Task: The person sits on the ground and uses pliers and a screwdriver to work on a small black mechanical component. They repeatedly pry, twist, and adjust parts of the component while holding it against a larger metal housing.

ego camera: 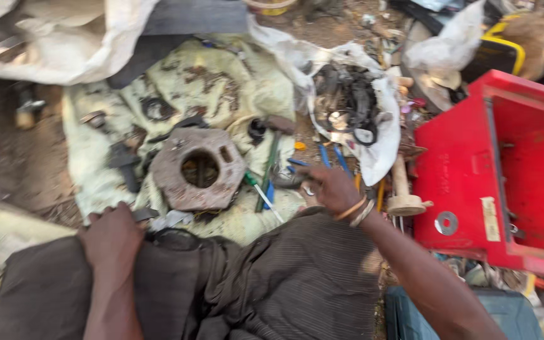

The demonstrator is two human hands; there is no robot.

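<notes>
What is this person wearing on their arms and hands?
Both arms are bare, with no sleeves and no gloves. The right hand has two thin bangles at the wrist, one orange-toned, one paler. The left hand shows nothing worn at all.

Red metal box [461, 176] at right; white sack [64, 38] upper left; wooden mallet [403, 189] beside box.

dirt ground [20, 157], stained cloth [221, 82], red toolbox [461, 170]
</notes>
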